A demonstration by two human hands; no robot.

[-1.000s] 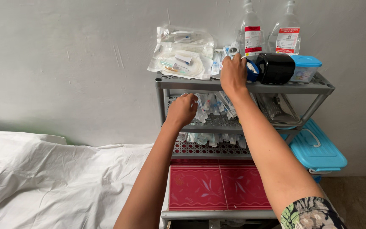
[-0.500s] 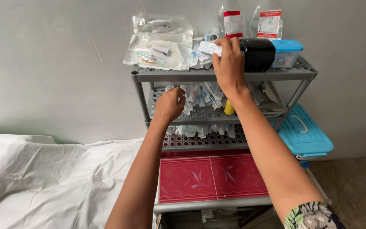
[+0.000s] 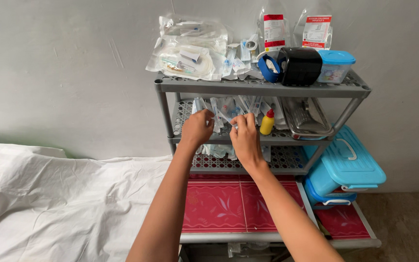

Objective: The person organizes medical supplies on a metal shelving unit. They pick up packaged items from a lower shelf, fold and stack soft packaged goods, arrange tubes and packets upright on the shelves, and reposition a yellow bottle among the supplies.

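Head view of a grey perforated plastic shelf rack (image 3: 263,87) standing against a pale wall. Both hands reach into the rack's second shelf. The left hand (image 3: 197,128) rests with curled fingers among the clear sealed syringe packets (image 3: 229,107) that stand in a row on that shelf; whether its grip closes on one packet cannot be told. The right hand (image 3: 245,138), just beside the left, pinches a single thin clear packet (image 3: 226,118) between thumb and fingertips, the packet slanting up and to the left from the grip.

Right of the hands on the same shelf stand a small yellow squeeze bottle with a red cap (image 3: 267,122) and, further right, a rectangular steel tray (image 3: 307,118). On the top shelf lie bagged clear tubing sets (image 3: 190,48), a blue tape roll (image 3: 267,68), a black box-shaped holder (image 3: 300,66), a small tub with a blue lid (image 3: 334,65) and two clear fluid bottles (image 3: 273,24) at the wall. A turquoise lidded case (image 3: 345,162) leans at the rack's right side. Below is a surface topped with red patterned tiles (image 3: 219,206); a white bedsheet (image 3: 49,208) lies to the left.
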